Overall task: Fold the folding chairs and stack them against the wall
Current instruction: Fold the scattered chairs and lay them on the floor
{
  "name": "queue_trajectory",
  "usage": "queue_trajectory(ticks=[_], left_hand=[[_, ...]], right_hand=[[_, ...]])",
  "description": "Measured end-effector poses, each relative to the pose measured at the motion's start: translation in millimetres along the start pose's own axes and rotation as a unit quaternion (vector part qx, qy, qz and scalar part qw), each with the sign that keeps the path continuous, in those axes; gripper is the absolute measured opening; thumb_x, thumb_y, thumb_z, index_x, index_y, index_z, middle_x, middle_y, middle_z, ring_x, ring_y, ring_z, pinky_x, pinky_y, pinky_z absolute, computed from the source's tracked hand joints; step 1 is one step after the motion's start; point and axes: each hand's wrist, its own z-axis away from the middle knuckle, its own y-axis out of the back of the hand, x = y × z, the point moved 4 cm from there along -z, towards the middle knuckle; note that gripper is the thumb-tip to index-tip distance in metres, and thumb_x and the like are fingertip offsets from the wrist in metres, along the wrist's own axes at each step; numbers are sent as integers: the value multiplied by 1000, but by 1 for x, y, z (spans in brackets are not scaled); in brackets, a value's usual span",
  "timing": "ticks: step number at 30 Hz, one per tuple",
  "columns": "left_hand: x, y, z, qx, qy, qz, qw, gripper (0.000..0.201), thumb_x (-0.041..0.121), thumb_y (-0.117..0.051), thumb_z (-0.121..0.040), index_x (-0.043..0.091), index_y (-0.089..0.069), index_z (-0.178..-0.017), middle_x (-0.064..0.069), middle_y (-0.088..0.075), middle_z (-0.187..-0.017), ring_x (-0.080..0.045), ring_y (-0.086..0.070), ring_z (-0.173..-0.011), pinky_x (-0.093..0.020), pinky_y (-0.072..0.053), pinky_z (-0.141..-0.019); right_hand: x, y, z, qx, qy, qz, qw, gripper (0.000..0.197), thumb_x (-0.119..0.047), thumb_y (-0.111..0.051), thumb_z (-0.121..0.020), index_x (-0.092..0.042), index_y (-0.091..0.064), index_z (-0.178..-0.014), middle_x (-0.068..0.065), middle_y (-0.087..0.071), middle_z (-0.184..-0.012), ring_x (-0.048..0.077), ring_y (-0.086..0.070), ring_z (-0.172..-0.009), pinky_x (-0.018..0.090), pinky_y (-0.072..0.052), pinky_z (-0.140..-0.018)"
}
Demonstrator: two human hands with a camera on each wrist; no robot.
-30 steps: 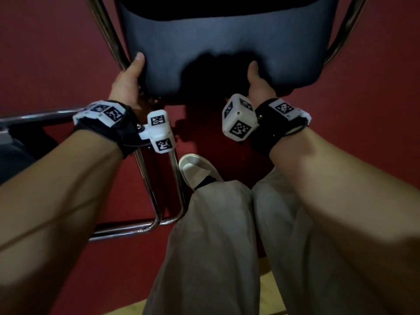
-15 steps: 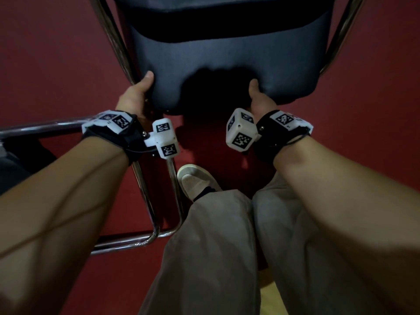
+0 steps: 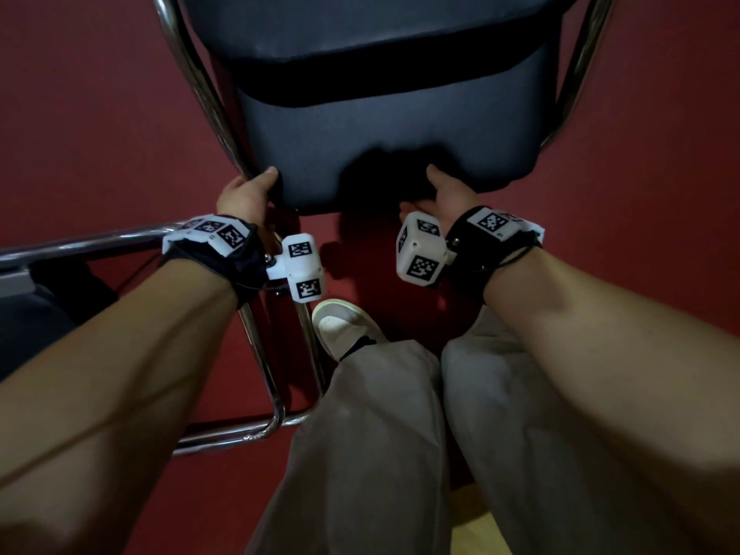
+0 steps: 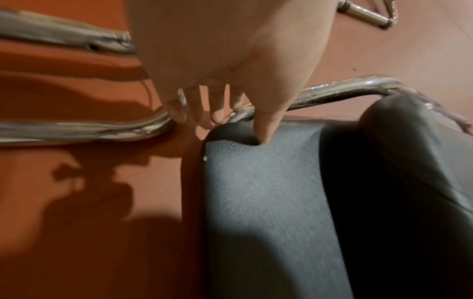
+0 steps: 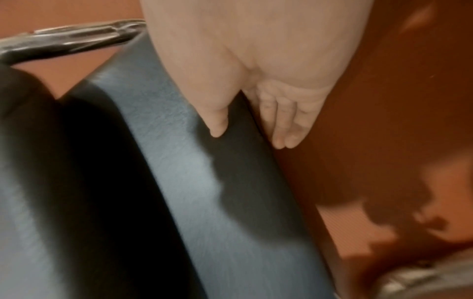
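Both grips are on the front edge of the chair seat point(image 3: 384, 126): your left hand point(image 3: 246, 194) clasps the near left corner, thumb on the padded top and fingers curled under beside the chrome frame tube point(image 3: 200, 86); your right hand point(image 3: 450, 194) pinches the same edge nearer its middle, thumb on top, fingers beneath, as the right wrist view confirms. Neither hand is released.

That seat belongs to a folding chair standing on the red floor point(image 3: 80, 114) directly ahead of you, its dark backrest point(image 3: 360, 26) lying beyond the seat, away from your body. The front edge runs left to right across your view, and both hands sit on the near side of it. Judged from this, folding calls for that edge to swing up and away from you, toward the backrest. Your left hand is the nearer to the frame tube, so it looks the one exposed to pinching where seat and tube close together.

Below the seat, the chrome floor rails point(image 3: 256, 426) reach back toward your feet; your white shoe point(image 3: 344, 326) stands just beside them. A second chair's chrome bar point(image 3: 80, 242) shows at the left edge. No wall is identifiable in these views.
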Motion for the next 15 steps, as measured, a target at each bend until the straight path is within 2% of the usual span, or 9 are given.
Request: queue_trajectory(ticks=[2,4,5,7,9,11,12,13,15], left_hand=[[-8,3,-9,-1,9,-15,1000,103,51,-86,-45,14,-55,-136,-15,-71,-117,-38,-72,-98,-48,-59,-71],[1,0,16,-3,7,-36,999,99,54,-85,-48,13,-57,-134,-16,-69,-122,-34,-67,-110,-43,-58,-80],[8,-1,31,-1,-4,-49,999,93,53,-84,-55,12,-58,-134,-13,-69,-123,-31,-67,-110,-38,-58,-79],[23,-4,55,4,-24,-83,996,75,48,-81,-73,12,-57,-135,-7,-66,-125,-25,-66,-108,-31,-55,-75],[37,-7,77,5,-39,-91,995,65,42,-76,-84,13,-55,-138,-3,-63,-129,-23,-63,-112,-31,-53,-83],[54,-10,109,2,-62,-90,994,61,36,-74,-88,13,-52,-140,-2,-62,-127,-20,-62,-106,-27,-52,-79],[64,-10,126,7,-76,-93,993,59,34,-74,-89,14,-52,-139,-4,-63,-125,-19,-61,-101,-27,-53,-77],[76,-8,148,7,-87,-86,992,57,32,-75,-88,14,-53,-137,-6,-65,-124,-19,-62,-99,-29,-55,-81],[98,-3,191,-2,-101,-57,993,53,31,-78,-85,15,-56,-131,-9,-68,-122,-22,-66,-102,-41,-55,-94]], right_hand=[[1,2,6,-11,-8,6,1000,55,-38,-50,-102,-12,-36,-148,18,-48,-141,27,-57,-117,34,-52,-51],[0,4,17,-19,-10,2,1000,63,-37,-50,-102,-9,-26,-153,18,-43,-147,31,-48,-131,36,-47,-60],[-2,5,25,-23,-6,-3,1000,64,-36,-50,-102,-9,-24,-154,19,-43,-147,33,-48,-132,37,-47,-62],[-10,4,40,-29,9,-4,1000,62,-36,-51,-102,-11,-27,-152,20,-45,-143,34,-52,-125,37,-48,-66],[-22,4,64,-40,27,-4,999,51,-36,-52,-101,-13,-38,-143,20,-52,-131,32,-59,-106,37,-50,-69],[-37,4,97,-49,32,7,998,29,-35,-53,-100,-12,-48,-116,17,-55,-108,28,-59,-87,37,-50,-70],[-46,5,115,-50,35,6,998,25,-35,-53,-100,-10,-47,-103,15,-54,-100,26,-58,-84,37,-49,-70],[-54,6,139,-55,37,6,998,28,-35,-52,-100,-9,-46,-94,14,-53,-96,26,-57,-86,37,-49,-71],[-70,5,192,-72,47,9,996,30,-35,-50,-102,-5,-48,-95,15,-55,-101,29,-59,-104,37,-49,-79]])
